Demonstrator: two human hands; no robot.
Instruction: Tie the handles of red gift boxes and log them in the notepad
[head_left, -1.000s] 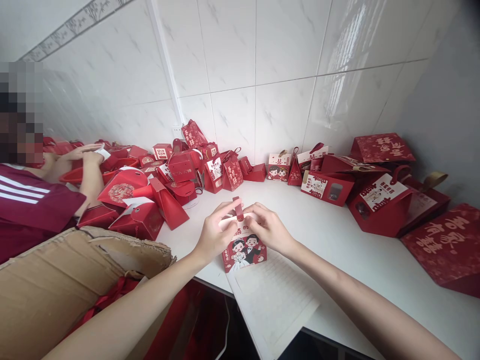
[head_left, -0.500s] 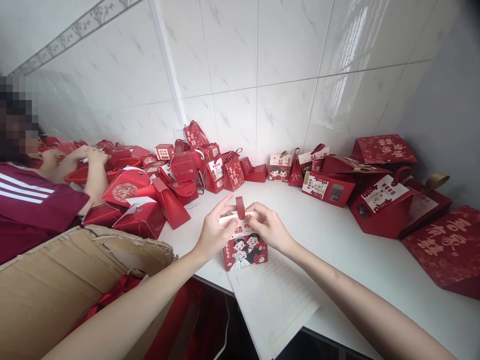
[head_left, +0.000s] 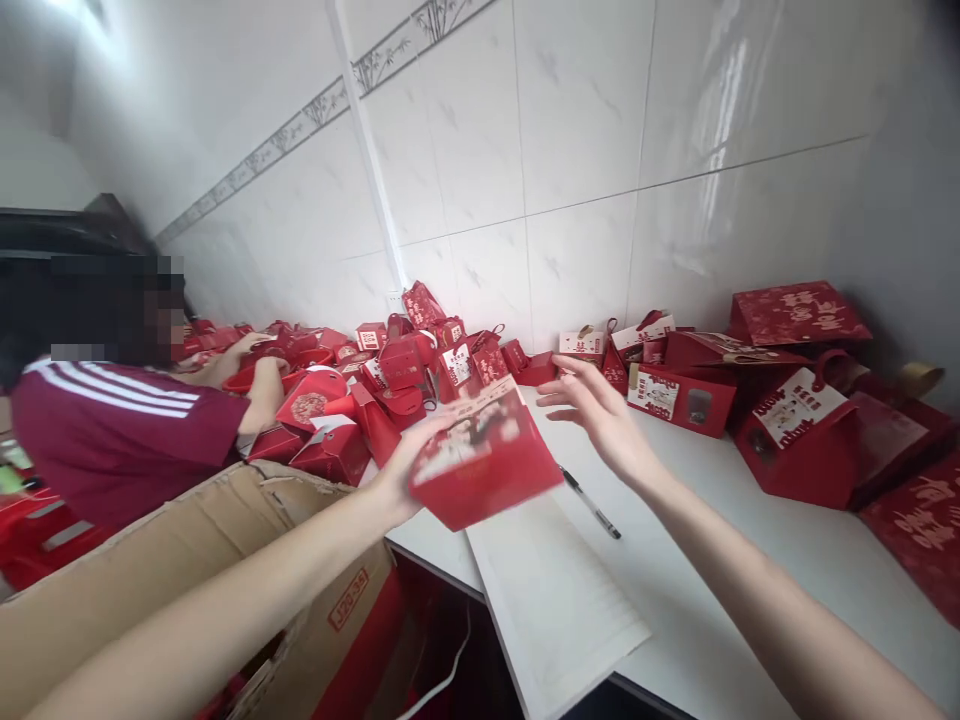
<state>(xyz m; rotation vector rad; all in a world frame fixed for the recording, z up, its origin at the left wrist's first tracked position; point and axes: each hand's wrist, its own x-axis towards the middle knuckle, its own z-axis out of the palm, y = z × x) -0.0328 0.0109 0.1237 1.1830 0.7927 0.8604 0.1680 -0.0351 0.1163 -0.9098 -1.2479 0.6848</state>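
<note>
A red gift box [head_left: 491,460] with a cartoon bridal couple on its side is tilted and blurred by motion above the white table [head_left: 697,560]. My left hand [head_left: 409,465] grips it at its left side. To the right of the box, my right hand [head_left: 592,410] is raised with its fingers apart, holding nothing. Below the two hands lie a paper notebook [head_left: 555,610] at the table's front edge and a black-and-clear pen [head_left: 592,502].
Red gift boxes [head_left: 679,400] line the wall on the right, and more boxes [head_left: 401,365] are heaped at the back left. An open cardboard carton [head_left: 300,560] stands at the front left. Beyond it, a person in a maroon shirt [head_left: 142,420] reaches among boxes.
The box has come up off the table and tipped, now in my left hand alone. My right hand has let go and moved right. The view has swung left, and the pen shows.
</note>
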